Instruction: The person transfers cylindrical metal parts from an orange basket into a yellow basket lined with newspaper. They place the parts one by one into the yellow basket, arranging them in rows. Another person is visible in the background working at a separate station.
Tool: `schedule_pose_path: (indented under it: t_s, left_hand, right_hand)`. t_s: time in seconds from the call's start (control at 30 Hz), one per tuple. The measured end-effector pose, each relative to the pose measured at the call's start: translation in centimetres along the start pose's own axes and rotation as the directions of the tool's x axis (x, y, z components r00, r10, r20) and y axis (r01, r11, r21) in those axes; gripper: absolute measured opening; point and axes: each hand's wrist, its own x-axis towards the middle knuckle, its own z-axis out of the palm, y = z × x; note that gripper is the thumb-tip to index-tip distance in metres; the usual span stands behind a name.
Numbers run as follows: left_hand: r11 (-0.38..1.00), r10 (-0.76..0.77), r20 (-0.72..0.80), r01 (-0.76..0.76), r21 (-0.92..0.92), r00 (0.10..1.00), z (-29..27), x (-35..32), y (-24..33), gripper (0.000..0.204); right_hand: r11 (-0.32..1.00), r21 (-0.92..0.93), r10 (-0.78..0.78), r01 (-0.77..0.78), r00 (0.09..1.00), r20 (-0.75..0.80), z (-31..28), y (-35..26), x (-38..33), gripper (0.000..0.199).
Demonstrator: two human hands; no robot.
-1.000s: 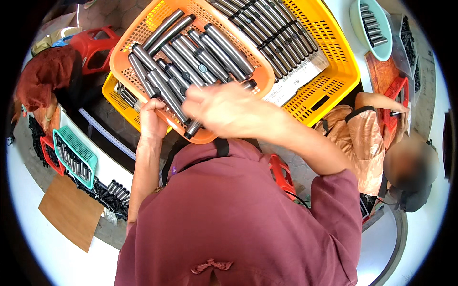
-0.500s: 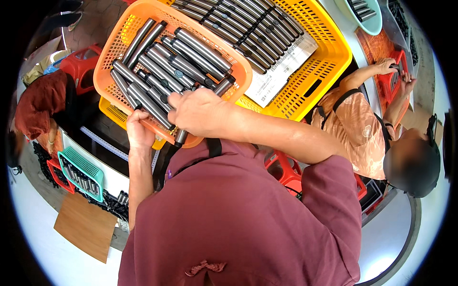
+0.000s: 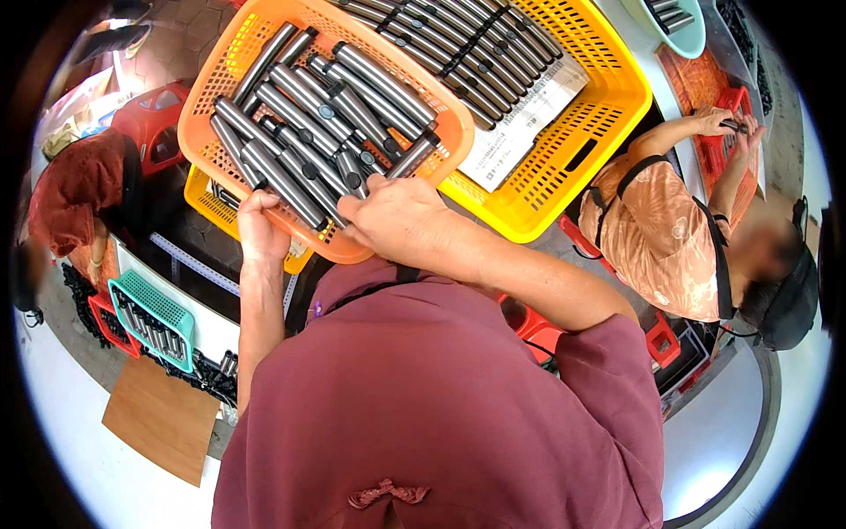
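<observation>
An orange plastic basket (image 3: 204, 97) holds several grey metal cylinders (image 3: 304, 93) lying side by side. My left hand (image 3: 257, 231) grips the basket's near rim, with fingers curled over it beside one cylinder. My right hand (image 3: 398, 216) rests on the near end of the pile, its fingers closed around the ends of one or two cylinders. Both forearms rise from my maroon shirt (image 3: 441, 414) below.
A yellow basket (image 3: 564, 176) with more metal rods and a white paper sheet lies to the right. Another yellow basket (image 3: 207, 207) sits under the orange one. A teal basket (image 3: 150, 300) of rods stands at lower left. A co-worker (image 3: 679, 238) sits on the right.
The orange basket has shifted toward the left and lower in view. My right hand slid to the basket's near right edge; my left hand stayed on the rim.
</observation>
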Motion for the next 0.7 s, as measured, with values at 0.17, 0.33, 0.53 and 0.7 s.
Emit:
schedule_pose_path:
  t_s: [0.17,0.33,0.53,0.7]
  left_hand:
    - [1.0,-0.005,0.024,0.005,0.016,1.0,0.1,0.0,0.2,0.03]
    - [0.999,0.051,-0.007,-0.052,-0.018,0.999,-2.1,0.9,-0.9,0.028]
    - [0.998,0.038,-0.043,-0.04,-0.041,0.998,-1.3,0.1,-0.5,0.03]
    - [1.0,0.018,-0.045,-0.018,0.01,0.999,-1.8,0.1,0.1,0.029]
  right_hand:
    - [0.941,0.221,0.207,-0.254,0.954,0.216,-3.8,-1.0,-1.2,0.031]
    - [0.77,0.587,0.414,-0.251,0.896,-0.159,-10.3,2.2,-5.2,0.042]
    - [0.772,0.08,0.634,-0.631,0.752,-0.18,-4.5,16.1,-7.2,0.027]
    - [0.835,-0.13,0.508,-0.535,0.839,-0.196,7.4,22.8,-4.4,0.016]
